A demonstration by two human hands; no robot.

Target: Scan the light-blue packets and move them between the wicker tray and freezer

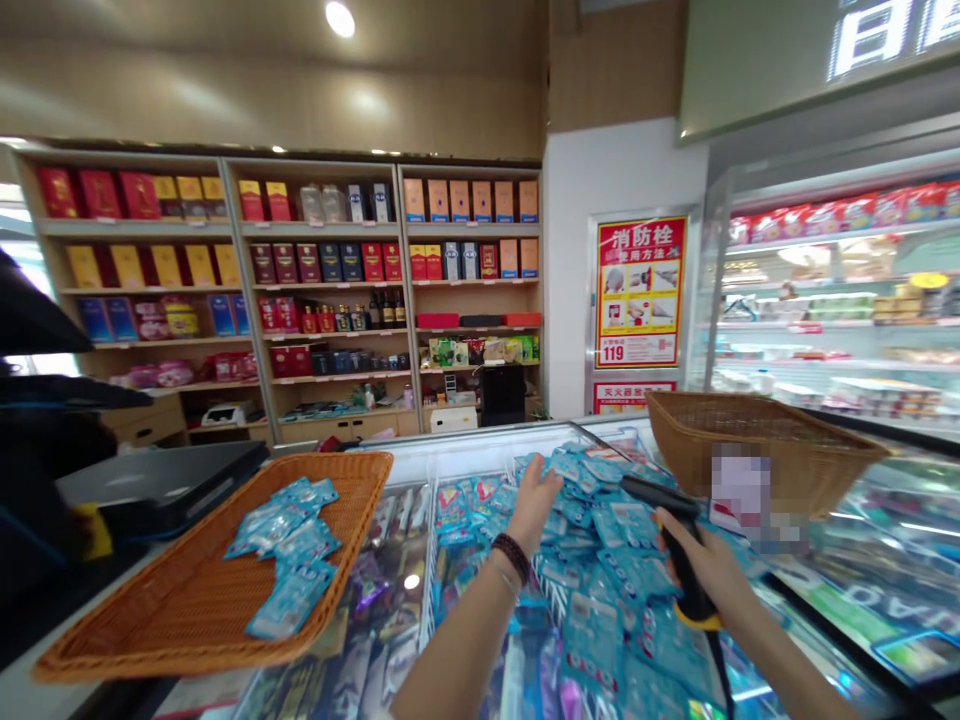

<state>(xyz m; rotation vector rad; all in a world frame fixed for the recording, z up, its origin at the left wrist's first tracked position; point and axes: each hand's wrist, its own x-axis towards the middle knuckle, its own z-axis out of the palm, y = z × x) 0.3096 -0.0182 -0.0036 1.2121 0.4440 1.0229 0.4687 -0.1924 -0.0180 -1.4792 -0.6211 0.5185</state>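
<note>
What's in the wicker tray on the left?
The wicker tray holds a small heap of light-blue packets, overlapping on its weave. The weave under the heap is covered, and so are the lower packets' faces, so neither can be seen.

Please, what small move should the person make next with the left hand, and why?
Probably the left hand should pick up one blue packet from the freezer: it is open over the pile, the right hand grips a scanner, and a wicker tray holds similar packets.
</note>
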